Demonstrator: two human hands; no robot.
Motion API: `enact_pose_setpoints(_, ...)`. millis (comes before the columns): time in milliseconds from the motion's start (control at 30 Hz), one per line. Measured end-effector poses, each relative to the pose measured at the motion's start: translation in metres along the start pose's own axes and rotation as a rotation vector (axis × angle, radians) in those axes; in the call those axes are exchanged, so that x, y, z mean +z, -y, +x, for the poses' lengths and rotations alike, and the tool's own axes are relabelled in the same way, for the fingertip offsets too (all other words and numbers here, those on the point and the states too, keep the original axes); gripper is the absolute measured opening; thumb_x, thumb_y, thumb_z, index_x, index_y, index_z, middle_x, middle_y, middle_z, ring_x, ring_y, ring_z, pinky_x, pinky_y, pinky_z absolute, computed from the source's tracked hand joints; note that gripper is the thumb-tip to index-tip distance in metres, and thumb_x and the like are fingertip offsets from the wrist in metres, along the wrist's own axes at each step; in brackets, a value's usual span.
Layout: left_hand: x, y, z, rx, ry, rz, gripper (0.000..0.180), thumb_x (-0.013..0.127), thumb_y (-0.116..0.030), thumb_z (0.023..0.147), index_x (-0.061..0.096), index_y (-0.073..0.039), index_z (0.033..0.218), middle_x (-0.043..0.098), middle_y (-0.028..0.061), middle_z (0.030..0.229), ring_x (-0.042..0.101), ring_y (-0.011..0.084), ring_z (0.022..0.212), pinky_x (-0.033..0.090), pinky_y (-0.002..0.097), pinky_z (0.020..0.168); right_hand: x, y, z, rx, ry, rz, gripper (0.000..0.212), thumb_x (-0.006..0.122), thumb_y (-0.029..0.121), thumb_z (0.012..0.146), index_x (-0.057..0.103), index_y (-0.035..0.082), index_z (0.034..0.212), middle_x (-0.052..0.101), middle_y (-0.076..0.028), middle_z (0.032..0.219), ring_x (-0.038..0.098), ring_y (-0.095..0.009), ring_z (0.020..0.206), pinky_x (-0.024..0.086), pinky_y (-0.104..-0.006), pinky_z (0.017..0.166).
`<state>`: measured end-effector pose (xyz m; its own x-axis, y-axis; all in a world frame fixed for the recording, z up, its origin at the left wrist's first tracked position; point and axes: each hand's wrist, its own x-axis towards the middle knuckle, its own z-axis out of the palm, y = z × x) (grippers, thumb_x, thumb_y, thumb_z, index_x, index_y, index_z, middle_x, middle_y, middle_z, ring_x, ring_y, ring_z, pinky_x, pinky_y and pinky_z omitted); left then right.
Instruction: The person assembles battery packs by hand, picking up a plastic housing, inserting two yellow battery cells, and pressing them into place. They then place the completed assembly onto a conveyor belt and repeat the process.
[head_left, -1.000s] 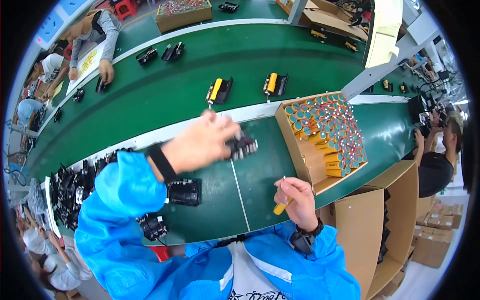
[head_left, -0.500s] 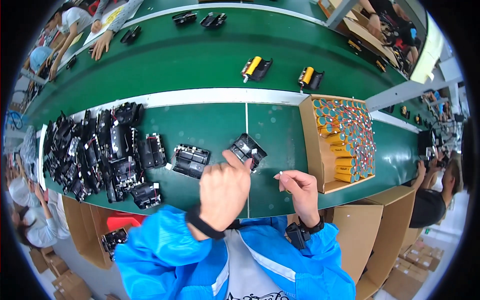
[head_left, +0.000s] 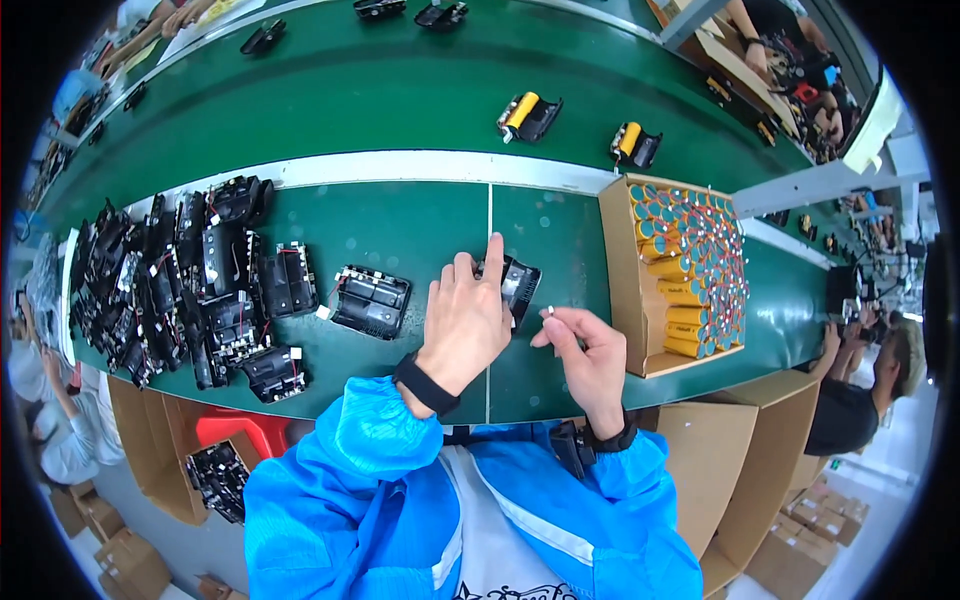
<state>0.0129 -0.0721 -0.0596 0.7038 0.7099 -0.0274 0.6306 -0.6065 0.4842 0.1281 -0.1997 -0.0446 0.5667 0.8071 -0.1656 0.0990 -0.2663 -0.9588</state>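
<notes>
My left hand (head_left: pixel 466 318) lies over a black plastic housing (head_left: pixel 522 287), its index finger stretched along the far left side. The other fingers bend at the housing's left edge, gripping it, and they hide much of that side. To the right, my right hand (head_left: pixel 587 358) pinches a small white plug (head_left: pixel 548 311) between thumb and index finger, just off the housing's near right corner. Any wire on the plug is too fine to make out. Left of my left hand, a second open housing (head_left: pixel 370 302) with a circuit strip rests on the green bench.
A heap of black housings (head_left: pixel 205 290) covers the bench's left. At right stands a cardboard box (head_left: pixel 622 290) of yellow battery cells (head_left: pixel 685 292) with red wires. Beyond a white rail (head_left: pixel 400 172), housings with yellow cells (head_left: pixel 522 115) lie on the green belt. Other people work nearby.
My left hand has moved slightly right and its index finger has straightened forward. The housing under it has turned and shifted right. My right hand has moved slightly left, still pinching the plug.
</notes>
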Motion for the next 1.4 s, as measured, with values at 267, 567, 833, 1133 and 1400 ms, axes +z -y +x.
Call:
enact_pose_setpoints(267,-0.001,0.016,-0.011,0.108,0.243,-0.326,0.085,0.067,0.004,0.074,0.027,0.004,0.149,0.046,0.0252,0.116,0.046,0.0424,0.109,0.04,0.0474,0.095,0.024,-0.013,0.021,-0.341,-0.077,-0.421,0.004,0.07,0.004,0.086,0.069,0.001,0.09,0.071,-0.009,0.079,0.063,-0.017,0.068,0.046,-0.0278,0.067)
enact_pose_setpoints(567,0.016,0.034,-0.018,0.16,0.046,-0.406,0.067,0.065,-0.002,0.079,0.036,0.01,0.137,0.048,0.0235,0.114,0.049,0.0389,0.101,0.042,0.0448,0.084,0.036,-0.008,0.029,-0.382,-0.037,-0.587,0.01,0.073,0.005,0.081,0.071,0.006,0.091,0.065,-0.009,0.099,0.056,-0.025,0.095,0.044,-0.0339,0.084)
enact_pose_setpoints(833,0.013,0.034,-0.015,0.181,0.065,-0.343,0.062,0.066,-0.008,0.082,0.039,0.01,0.134,0.049,0.0213,0.111,0.049,0.0369,0.1,0.041,0.0441,0.082,0.037,-0.008,0.038,-0.103,0.001,-0.429,0.011,0.072,0.012,0.083,0.073,0.008,0.093,0.058,-0.008,0.123,0.047,-0.027,0.117,0.037,-0.0381,0.099)
enact_pose_setpoints(1133,0.009,0.036,-0.013,0.188,0.127,-0.322,0.058,0.066,-0.008,0.084,0.039,0.011,0.132,0.048,0.0222,0.113,0.049,0.0368,0.101,0.04,0.0442,0.084,0.035,-0.009,0.042,0.0,0.069,-0.336,0.01,0.072,0.01,0.083,0.074,0.008,0.093,0.061,-0.008,0.12,0.049,-0.025,0.115,0.036,-0.0369,0.101)
enact_pose_setpoints(1400,0.01,0.037,-0.011,0.229,0.124,-0.28,0.053,0.065,-0.007,0.083,0.042,0.011,0.127,0.048,0.0218,0.11,0.049,0.0355,0.098,0.041,0.0424,0.081,0.038,-0.006,0.044,0.051,0.051,-0.318,0.008,0.071,0.007,0.082,0.074,0.005,0.09,0.061,-0.007,0.118,0.051,-0.023,0.111,0.039,-0.0351,0.098)
